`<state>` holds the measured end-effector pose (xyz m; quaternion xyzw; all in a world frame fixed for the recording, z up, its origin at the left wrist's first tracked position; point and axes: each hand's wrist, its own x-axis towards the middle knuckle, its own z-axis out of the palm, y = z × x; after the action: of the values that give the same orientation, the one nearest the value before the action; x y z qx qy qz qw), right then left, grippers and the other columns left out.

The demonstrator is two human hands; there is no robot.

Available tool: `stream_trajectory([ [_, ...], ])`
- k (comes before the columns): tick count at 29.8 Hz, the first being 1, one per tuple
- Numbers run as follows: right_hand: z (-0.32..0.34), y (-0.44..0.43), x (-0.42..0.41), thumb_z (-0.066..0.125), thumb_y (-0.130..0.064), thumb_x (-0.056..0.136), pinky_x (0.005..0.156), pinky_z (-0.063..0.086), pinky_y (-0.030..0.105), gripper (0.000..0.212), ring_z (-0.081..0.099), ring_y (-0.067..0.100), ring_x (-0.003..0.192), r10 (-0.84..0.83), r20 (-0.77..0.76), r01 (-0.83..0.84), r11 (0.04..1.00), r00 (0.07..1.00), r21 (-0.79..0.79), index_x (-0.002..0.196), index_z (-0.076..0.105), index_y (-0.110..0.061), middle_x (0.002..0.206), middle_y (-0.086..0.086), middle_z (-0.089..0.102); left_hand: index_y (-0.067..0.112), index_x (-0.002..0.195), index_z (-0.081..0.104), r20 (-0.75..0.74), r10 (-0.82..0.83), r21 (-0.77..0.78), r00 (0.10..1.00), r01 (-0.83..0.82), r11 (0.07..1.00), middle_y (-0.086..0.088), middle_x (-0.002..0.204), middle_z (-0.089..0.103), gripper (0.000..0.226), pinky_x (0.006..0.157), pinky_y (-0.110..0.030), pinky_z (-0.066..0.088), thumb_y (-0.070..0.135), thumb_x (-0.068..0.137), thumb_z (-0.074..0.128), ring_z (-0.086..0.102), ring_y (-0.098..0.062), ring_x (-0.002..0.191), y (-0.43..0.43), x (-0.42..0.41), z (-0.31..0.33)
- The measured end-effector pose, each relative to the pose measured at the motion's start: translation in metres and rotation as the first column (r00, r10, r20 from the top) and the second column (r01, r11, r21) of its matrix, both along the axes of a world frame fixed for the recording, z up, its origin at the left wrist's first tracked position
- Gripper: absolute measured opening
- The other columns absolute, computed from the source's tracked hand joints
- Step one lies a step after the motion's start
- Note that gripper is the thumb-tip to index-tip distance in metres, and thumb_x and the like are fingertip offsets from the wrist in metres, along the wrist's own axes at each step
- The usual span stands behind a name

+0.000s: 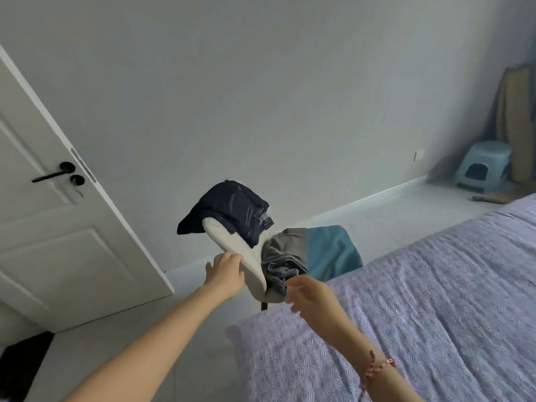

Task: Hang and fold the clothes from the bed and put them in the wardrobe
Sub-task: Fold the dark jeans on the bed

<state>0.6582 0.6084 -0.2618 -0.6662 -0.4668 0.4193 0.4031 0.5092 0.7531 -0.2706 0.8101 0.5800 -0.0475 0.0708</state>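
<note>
The left hand [224,268] curls its fingers over the edge of the cream chair back [232,245], gripping it. The right hand [310,294], loosely open and holding nothing, reaches toward the grey garment [282,262] heaped just beside that chair back, off the bed's [406,285] corner. A navy garment [232,210] drapes its top. Best to scoop the grey heap whole, so no loose end snags.

The chair [232,242] at frame centre, piled with clothes [232,210], stands just beside the bed [435,285] corner. Bare floor [101,340] lies open between chair and door [58,227] at left, and beyond the bed towards the stool [484,166] at upper right.
</note>
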Motion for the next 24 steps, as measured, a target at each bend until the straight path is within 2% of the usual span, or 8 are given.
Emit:
stream_trajectory([
  [3, -0.027, 0.063, 0.009, 0.046, -0.015, 0.090, 0.059, 0.038, 0.028, 0.021, 0.050, 0.017, 0.068, 0.004, 0.021, -0.002, 0.997, 1.000, -0.078, 0.077, 0.059, -0.023, 0.079, 0.007, 0.064, 0.014, 0.136, 0.034, -0.133, -0.024, 0.010, 0.991, 0.026, 1.000, -0.010, 0.146, 0.027, 0.040, 0.113, -0.048, 0.017, 0.013, 0.096, 0.038, 0.020, -0.027, 0.136, 0.083, 0.006, -0.031],
  [7, -0.080, 0.166, 0.032, 0.048, -0.014, 0.089, 0.063, 0.040, 0.027, 0.015, 0.049, 0.015, 0.065, -0.005, 0.005, 0.005, 0.990, 1.000, -0.139, 0.080, 0.060, -0.016, 0.078, 0.008, 0.064, 0.015, 0.145, 0.020, -0.255, -0.061, 0.100, 0.965, 0.089, 0.991, -0.011, 0.154, 0.013, 0.056, 0.115, -0.048, 0.009, 0.010, 0.095, 0.044, 0.007, -0.029, 0.143, 0.222, 0.026, -0.082],
  [12, -0.137, 0.215, 0.048, 0.048, -0.024, 0.092, 0.077, 0.046, 0.018, 0.035, 0.053, 0.000, 0.063, 0.113, 0.089, -0.086, 0.961, 0.990, -0.263, 0.067, 0.054, -0.047, 0.067, -0.005, 0.061, 0.020, 0.150, 0.000, -0.518, -0.149, 0.207, 0.842, 0.292, 0.934, -0.014, 0.156, -0.011, 0.078, 0.111, -0.059, -0.001, 0.022, 0.094, 0.053, -0.008, -0.030, 0.144, 0.319, 0.045, -0.119],
  [14, -0.154, 0.221, 0.052, 0.047, -0.030, 0.092, 0.081, 0.046, 0.016, 0.045, 0.051, -0.007, 0.061, 0.187, 0.136, -0.135, 0.937, 0.973, -0.322, 0.072, 0.046, -0.069, 0.066, -0.009, 0.061, 0.019, 0.150, -0.002, -0.636, -0.141, 0.194, 0.758, 0.335, 0.922, -0.014, 0.157, -0.003, 0.084, 0.111, -0.059, 0.000, 0.033, 0.091, 0.057, -0.001, -0.029, 0.145, 0.347, 0.044, -0.128],
  [17, -0.169, 0.232, 0.068, 0.053, -0.020, 0.089, 0.072, 0.047, 0.015, 0.035, 0.055, -0.002, 0.057, 0.124, 0.137, -0.075, 0.946, 0.983, -0.315, 0.066, 0.057, -0.046, 0.057, -0.012, 0.063, 0.015, 0.143, 0.025, -0.696, -0.121, 0.226, 0.708, 0.376, 0.899, -0.011, 0.145, 0.032, 0.062, 0.113, -0.049, 0.014, 0.035, 0.092, 0.053, 0.030, -0.030, 0.133, 0.376, 0.045, -0.141],
  [20, -0.174, 0.232, 0.071, 0.052, -0.016, 0.090, 0.063, 0.047, 0.014, 0.022, 0.056, 0.003, 0.056, 0.084, 0.091, -0.049, 0.941, 0.992, -0.336, 0.076, 0.055, -0.033, 0.062, -0.003, 0.063, 0.012, 0.120, 0.047, -0.554, -0.177, 0.273, 0.814, 0.378, 0.885, -0.008, 0.123, 0.053, 0.024, 0.098, -0.034, 0.036, 0.013, 0.097, 0.038, 0.050, -0.025, 0.112, 0.374, 0.057, -0.143],
  [22, -0.175, 0.234, 0.072, 0.051, -0.013, 0.091, 0.055, 0.043, 0.011, 0.020, 0.056, 0.004, 0.054, 0.051, 0.044, -0.034, 0.940, 0.998, -0.339, 0.079, 0.056, -0.029, 0.066, -0.001, 0.065, 0.009, 0.110, 0.052, -0.217, -0.142, 0.377, 0.966, 0.217, 0.900, -0.009, 0.110, 0.061, 0.020, 0.081, -0.033, 0.042, 0.015, 0.099, 0.035, 0.057, -0.025, 0.101, 0.369, 0.066, -0.129],
  [24, -0.171, 0.234, 0.074, 0.052, -0.008, 0.090, 0.052, 0.041, 0.012, 0.020, 0.056, 0.008, 0.055, 0.000, -0.008, -0.003, 0.948, 1.000, -0.319, 0.081, 0.058, -0.024, 0.064, 0.000, 0.065, 0.007, 0.100, 0.054, 0.150, -0.073, 0.399, 0.986, 0.007, 0.917, -0.011, 0.101, 0.064, 0.027, 0.068, -0.033, 0.039, 0.025, 0.101, 0.034, 0.060, -0.028, 0.094, 0.360, 0.073, -0.105],
])
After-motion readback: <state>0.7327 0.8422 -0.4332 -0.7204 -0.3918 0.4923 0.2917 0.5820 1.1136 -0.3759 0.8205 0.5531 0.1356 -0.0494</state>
